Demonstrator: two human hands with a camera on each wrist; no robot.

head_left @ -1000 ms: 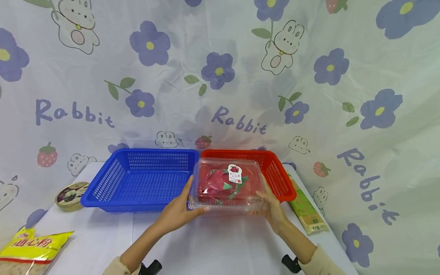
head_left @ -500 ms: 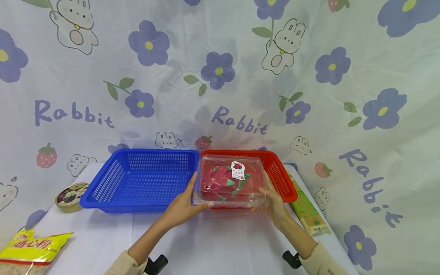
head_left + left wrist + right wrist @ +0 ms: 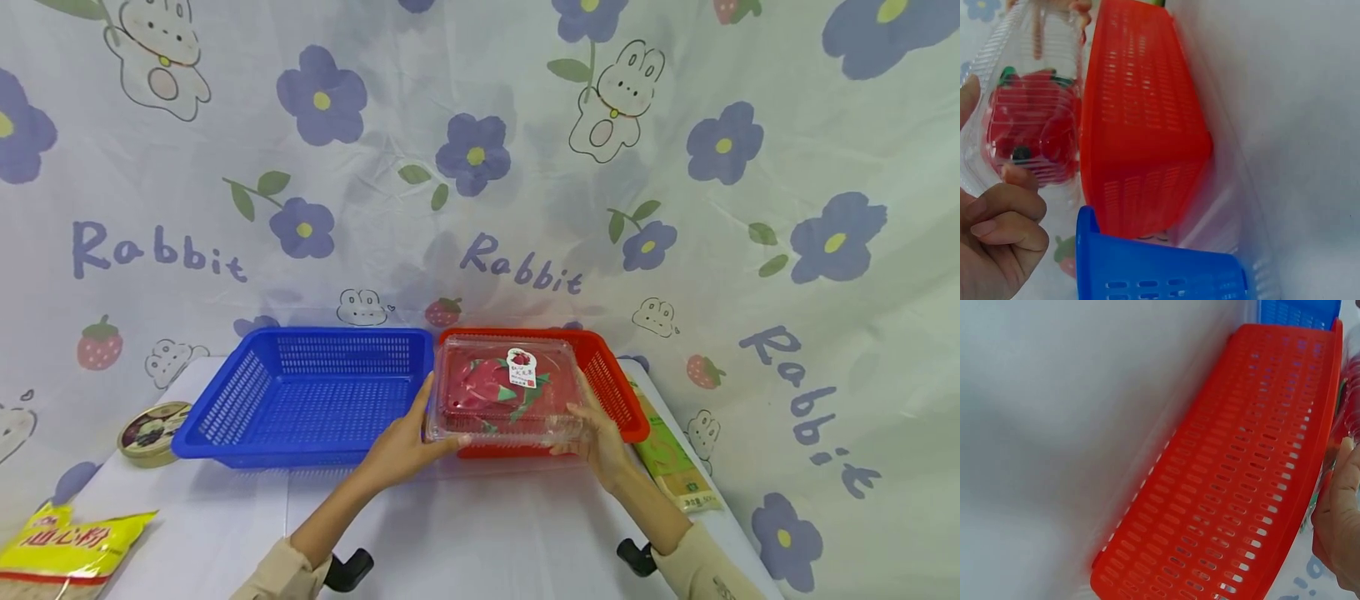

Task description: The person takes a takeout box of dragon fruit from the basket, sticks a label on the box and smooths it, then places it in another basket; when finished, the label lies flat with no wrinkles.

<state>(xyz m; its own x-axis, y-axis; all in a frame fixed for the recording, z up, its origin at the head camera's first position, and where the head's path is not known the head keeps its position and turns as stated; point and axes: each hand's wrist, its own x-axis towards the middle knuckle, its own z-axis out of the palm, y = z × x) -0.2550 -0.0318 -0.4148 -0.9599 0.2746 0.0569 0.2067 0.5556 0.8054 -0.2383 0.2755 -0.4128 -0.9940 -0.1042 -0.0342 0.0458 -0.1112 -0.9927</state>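
Note:
A clear plastic box of dragon fruit, with a white label on its lid, is held by both hands over the red basket. My left hand grips the box's left side, thumb along the near edge. On the opposite side my right hand holds the right end. In the left wrist view the box is above the red basket's rim, with curled fingers beneath it. The right wrist view shows my right hand beside the basket wall, the box mostly cut off.
A blue basket stands left of the red one. Beyond it sits a round tin. A yellow bag lies at the front left, and a green-and-tan packet at the right. A printed curtain hangs behind.
Both hands have carried the dragon fruit box slightly to the right and away from me, further over the red basket. The baskets and other packages stay put.

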